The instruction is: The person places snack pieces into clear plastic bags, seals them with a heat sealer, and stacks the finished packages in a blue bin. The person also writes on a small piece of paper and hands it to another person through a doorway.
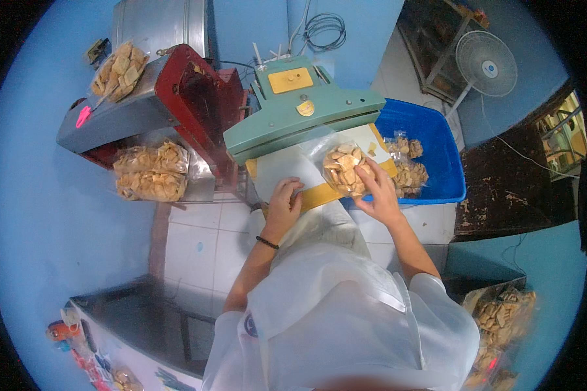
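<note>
A clear plastic bag of crackers [346,168] lies on the right part of the white work plate [283,171] of a green sealing machine [303,110]. My right hand [379,193] holds the bag's right side, fingers over it and thumb at its lower edge. The bag's open-looking upper end points towards the machine's long jaw. My left hand [284,203], with a dark beaded bracelet on the wrist, rests at the plate's yellow-taped front edge, fingers curled, nothing visible in it.
Right of the machine, a blue plastic tub [447,161] holds several filled bags. At left, a red and grey metal stand [127,107] bears a cracker bag [120,73] and pink-handled scissors [83,117]; more bags [151,171] lie below. A fan [486,63] stands at the upper right.
</note>
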A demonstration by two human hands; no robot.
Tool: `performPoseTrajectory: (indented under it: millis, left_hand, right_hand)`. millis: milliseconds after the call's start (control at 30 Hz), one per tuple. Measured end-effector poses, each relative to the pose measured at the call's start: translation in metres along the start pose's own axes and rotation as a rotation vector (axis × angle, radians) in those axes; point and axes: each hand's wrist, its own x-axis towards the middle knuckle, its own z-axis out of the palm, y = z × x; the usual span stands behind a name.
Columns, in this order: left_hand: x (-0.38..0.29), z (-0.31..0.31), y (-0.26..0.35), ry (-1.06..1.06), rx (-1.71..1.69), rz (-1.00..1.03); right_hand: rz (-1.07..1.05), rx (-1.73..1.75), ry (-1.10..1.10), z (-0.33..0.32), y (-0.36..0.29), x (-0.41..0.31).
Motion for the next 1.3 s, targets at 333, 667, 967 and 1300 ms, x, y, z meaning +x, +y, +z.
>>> performPoseTrajectory:
  millis: [333,667,967,1300]
  left_hand:
    - [-0.013,-0.087,-0.03,0.282,0.058,-0.098]
    - [0.064,-0.258,-0.133,0.661,0.724,-0.19]
    - [0.109,-0.275,-0.096,0.434,0.896,-0.443]
    - [0.103,-0.256,0.111,0.016,0.664,0.112]
  right_hand:
    - [0.288,-0.12,0.361,-0.003,0.092,-0.015]
    - [0.309,-0.433,0.344,0.009,0.105,0.039]
    - [0.042,0.129,-0.023,0.013,-0.021,0.097]
    - [0.268,0.928,-0.545,0.08,-0.093,0.121]
